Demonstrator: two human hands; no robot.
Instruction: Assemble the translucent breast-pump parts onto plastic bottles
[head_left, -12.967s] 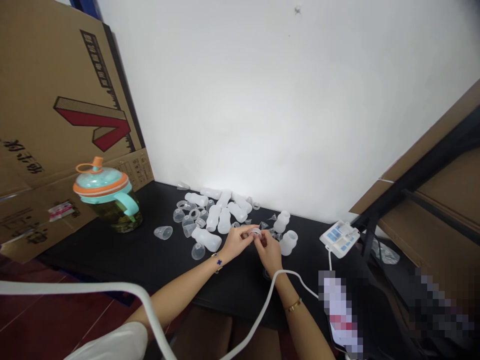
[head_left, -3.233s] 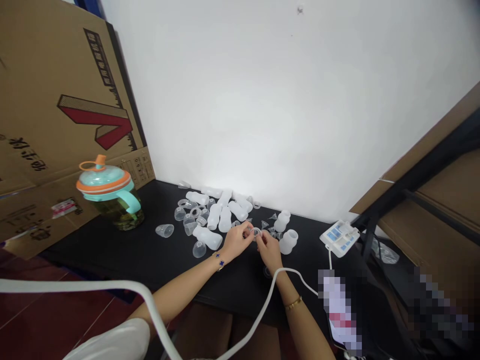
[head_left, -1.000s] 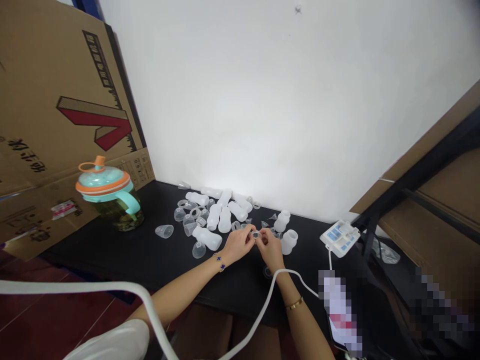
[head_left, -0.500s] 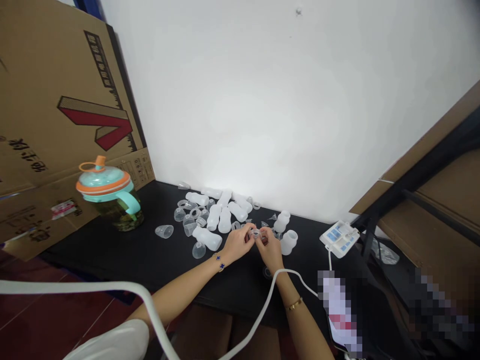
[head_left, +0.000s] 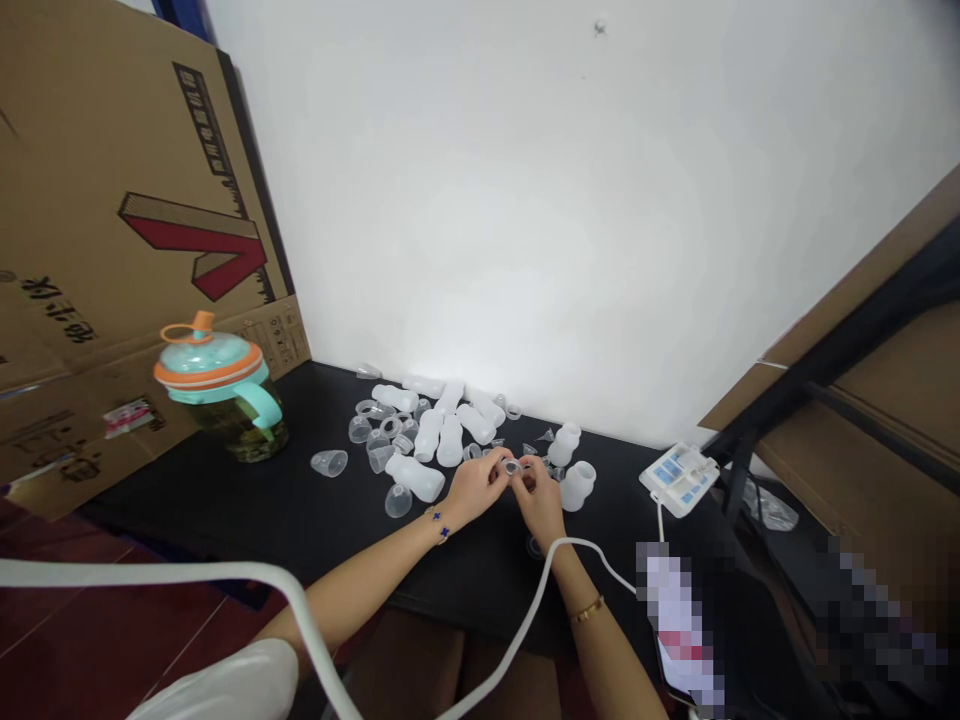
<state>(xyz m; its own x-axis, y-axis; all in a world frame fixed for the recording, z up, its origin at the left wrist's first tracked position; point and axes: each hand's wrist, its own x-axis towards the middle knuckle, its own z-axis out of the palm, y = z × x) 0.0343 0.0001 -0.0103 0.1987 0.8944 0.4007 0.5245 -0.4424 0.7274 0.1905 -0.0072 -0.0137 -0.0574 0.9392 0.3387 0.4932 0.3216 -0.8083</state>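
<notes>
Between the fingertips of both hands is a small clear bottle ring (head_left: 511, 467), partly covered by the fingers. My left hand (head_left: 474, 490) pinches its left side. On the other side, my right hand (head_left: 541, 503) grips it with bent fingers. Two frosted white baby bottles stand upright and uncapped right of my right hand, a near bottle (head_left: 577, 488) and a far bottle (head_left: 564, 446). Left of my left hand lies another bottle (head_left: 418, 478) on its side, with a clear dome cap (head_left: 398, 501) close by. Several more bottles (head_left: 450, 441), clear rings (head_left: 390, 427) and caps lie heaped behind.
A teal-and-orange lidded jug (head_left: 225, 395) stands left on the black table (head_left: 322, 520), before a large carton (head_left: 112, 200). A white power strip (head_left: 679, 478) and a phone (head_left: 686, 630) are at right. A white cable (head_left: 525, 630) crosses in front of my forearms.
The ring has turned slightly between my fingers, so its round opening shows more. Both hands stay in nearly the same place, and the bottles have not moved.
</notes>
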